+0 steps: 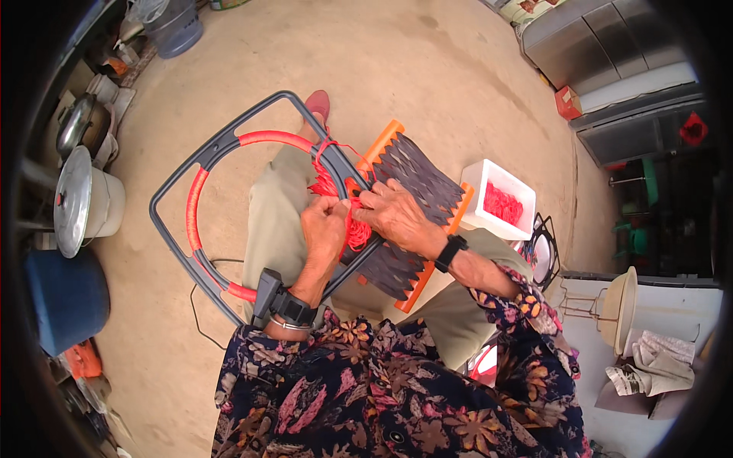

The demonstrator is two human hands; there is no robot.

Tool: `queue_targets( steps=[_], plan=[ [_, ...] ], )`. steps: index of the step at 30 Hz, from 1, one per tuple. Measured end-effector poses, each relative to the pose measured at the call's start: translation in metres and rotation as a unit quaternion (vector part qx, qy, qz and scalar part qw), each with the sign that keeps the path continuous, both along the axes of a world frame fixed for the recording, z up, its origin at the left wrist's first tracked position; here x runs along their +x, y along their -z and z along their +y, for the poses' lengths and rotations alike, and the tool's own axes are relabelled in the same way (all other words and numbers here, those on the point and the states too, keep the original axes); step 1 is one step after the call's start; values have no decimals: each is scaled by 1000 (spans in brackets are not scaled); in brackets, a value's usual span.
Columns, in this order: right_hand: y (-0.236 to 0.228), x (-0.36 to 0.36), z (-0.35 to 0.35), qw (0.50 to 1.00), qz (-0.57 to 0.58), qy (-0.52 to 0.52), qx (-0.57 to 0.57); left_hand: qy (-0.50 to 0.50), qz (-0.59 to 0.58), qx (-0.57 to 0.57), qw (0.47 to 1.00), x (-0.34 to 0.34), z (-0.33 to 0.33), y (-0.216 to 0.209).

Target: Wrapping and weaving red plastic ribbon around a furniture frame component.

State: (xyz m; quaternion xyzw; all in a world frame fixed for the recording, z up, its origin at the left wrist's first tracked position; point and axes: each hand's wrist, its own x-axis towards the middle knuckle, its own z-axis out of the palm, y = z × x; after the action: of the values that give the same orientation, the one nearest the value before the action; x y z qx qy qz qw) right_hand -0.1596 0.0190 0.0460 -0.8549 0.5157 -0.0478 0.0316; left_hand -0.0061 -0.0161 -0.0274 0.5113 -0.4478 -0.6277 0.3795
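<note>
A dark grey plastic frame (221,145) with a round inner ring lies tilted over my lap. Red cord is wound tightly around several stretches of that ring. My left hand (324,225) is closed, its thumb and fingers pinched at the frame's right bar beside a loose bundle of red cord (357,235). Against the same bar, the bent fingers of my right hand (397,217) grip the cord. A strand loops up past the frame's upper corner. Under my right hand a dark slatted panel (424,183) with orange edge strips rests across my lap; my hands hide the exact grip points.
A white box (475,206) holding red cord stands to the right. At the left are a lidded pot (72,202) and a blue barrel (69,298). Metal cabinets (603,42) line the far right. A thin cable (195,305) lies on the floor at left.
</note>
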Motion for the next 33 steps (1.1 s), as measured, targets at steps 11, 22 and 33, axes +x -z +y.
queue_targets(
  steps=[11,22,33],
  plan=[
    [-64,-18,70,669,-672,299,109,126,102,162,973,4,21,-53],
    [-56,44,96,602,-662,430,123,216,137,197,946,-14,63,-56],
    [-36,44,103,650,-541,475,246,242,133,151,949,-11,74,-40]
  ],
)
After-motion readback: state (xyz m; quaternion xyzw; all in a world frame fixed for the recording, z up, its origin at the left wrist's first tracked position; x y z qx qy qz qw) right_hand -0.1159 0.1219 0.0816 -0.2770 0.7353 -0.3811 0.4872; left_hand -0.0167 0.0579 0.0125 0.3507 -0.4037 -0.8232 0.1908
